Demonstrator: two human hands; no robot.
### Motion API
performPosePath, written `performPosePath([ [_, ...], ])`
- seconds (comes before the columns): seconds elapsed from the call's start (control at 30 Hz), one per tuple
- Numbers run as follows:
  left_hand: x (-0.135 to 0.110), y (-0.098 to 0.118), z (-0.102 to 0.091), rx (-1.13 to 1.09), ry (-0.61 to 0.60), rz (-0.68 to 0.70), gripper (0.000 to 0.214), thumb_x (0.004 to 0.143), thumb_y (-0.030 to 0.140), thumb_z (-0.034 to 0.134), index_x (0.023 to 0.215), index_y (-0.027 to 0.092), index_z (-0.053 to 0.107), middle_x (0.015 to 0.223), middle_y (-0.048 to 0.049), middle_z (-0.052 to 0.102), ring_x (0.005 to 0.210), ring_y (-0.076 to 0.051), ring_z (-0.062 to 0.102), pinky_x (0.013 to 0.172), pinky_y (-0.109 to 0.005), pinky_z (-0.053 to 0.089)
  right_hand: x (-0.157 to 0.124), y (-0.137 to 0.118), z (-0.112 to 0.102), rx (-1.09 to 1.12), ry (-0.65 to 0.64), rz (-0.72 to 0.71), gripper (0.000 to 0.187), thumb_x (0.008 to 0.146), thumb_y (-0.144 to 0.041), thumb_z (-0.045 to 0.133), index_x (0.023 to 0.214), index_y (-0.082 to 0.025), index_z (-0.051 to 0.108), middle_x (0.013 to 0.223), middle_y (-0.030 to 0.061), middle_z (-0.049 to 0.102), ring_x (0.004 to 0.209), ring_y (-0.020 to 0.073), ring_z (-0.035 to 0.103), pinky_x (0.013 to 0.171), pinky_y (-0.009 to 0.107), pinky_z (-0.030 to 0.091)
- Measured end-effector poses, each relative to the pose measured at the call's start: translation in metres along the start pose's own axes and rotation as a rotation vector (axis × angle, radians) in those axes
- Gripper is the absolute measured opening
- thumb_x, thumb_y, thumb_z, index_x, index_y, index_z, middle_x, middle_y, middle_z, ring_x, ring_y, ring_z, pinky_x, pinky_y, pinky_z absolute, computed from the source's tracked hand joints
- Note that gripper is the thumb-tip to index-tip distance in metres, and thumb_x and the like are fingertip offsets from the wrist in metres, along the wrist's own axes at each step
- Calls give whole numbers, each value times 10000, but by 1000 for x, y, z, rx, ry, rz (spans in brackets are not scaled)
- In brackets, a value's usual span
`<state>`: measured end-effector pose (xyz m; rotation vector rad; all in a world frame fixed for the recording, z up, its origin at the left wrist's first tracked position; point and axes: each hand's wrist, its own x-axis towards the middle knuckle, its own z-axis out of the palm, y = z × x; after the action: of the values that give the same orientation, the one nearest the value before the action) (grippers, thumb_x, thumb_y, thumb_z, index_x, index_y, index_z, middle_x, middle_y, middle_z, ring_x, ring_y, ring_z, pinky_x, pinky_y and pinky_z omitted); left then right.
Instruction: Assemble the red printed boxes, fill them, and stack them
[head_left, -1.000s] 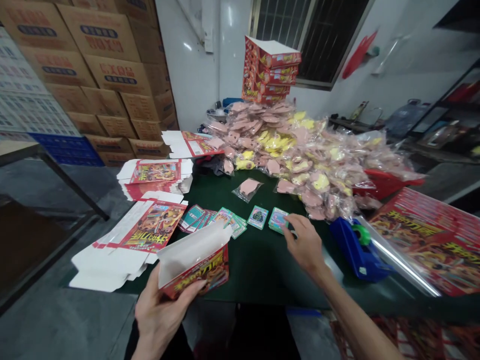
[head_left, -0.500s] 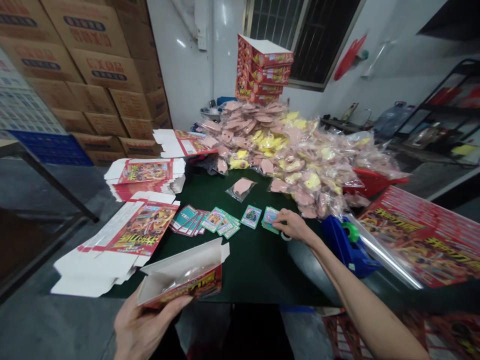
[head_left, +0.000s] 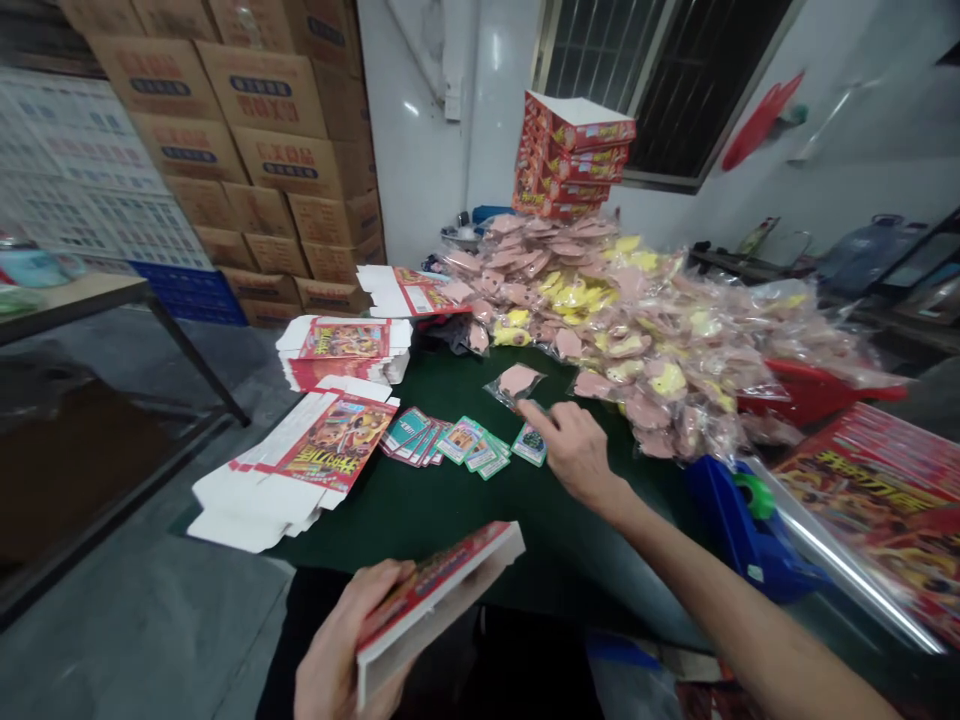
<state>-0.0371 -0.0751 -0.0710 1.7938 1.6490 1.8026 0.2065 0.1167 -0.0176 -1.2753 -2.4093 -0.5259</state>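
A person's left hand (head_left: pixel 341 645) grips a red-and-white printed cardboard box (head_left: pixel 435 600), held tilted above the near edge of a green-topped work table (head_left: pixel 465 510). The right hand (head_left: pixel 574 450), well apart from the left, reaches over the tabletop with fingers spread and the index finger extended. Its fingertips (head_left: pixel 529 408) are just beside a single trading card (head_left: pixel 530 446) and a clear bag holding a pink piece (head_left: pixel 516 382); whether they touch either cannot be told from this view.

More trading cards (head_left: pixel 450 440) lie in an overlapping row on the table, to the left of the right hand. Flat printed carton blanks (head_left: pixel 300 465) spill over the table's left end, with a second pile of blanks (head_left: pixel 345 350) just behind them. A large heap of bagged pink and yellow pieces (head_left: pixel 622 320) covers the table's far edge, and a stack of red boxes (head_left: pixel 574 155) stands behind it. A blue tape dispenser (head_left: pixel 750 530) with a green core sits at the table's right side, beside a pile of red printed sheets (head_left: pixel 877 510). Brown shipping cartons (head_left: pixel 255 130) rise in stacks beyond the table's far left corner.
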Motion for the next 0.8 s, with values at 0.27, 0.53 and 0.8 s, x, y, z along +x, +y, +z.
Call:
performPosePath([
  [0.27,-15,-6,-1,62,-77,53,362,753,394,658,1074,228,629,944,-78,732,837,-236,707,737,-330,607,49,-79,37,160,-190,-252,347,841,-440,579,944,-116,651,951,130,565,933,235,479,782,335,372],
  [0.53,-9,-10,-6,124,-118,154,480,694,316,730,1129,215,556,923,-63,720,793,-213,705,725,-295,595,50,-71,56,235,-326,-184,278,930,-336,457,864,-153,656,875,80,583,820,169,540,743,267,399],
  [0.8,0,9,-4,29,-58,53,380,716,314,723,1054,206,587,883,-57,717,758,-202,700,675,-281,587,31,-82,65,363,-139,-138,201,911,-158,442,864,-143,637,859,83,613,838,173,562,751,272,446],
])
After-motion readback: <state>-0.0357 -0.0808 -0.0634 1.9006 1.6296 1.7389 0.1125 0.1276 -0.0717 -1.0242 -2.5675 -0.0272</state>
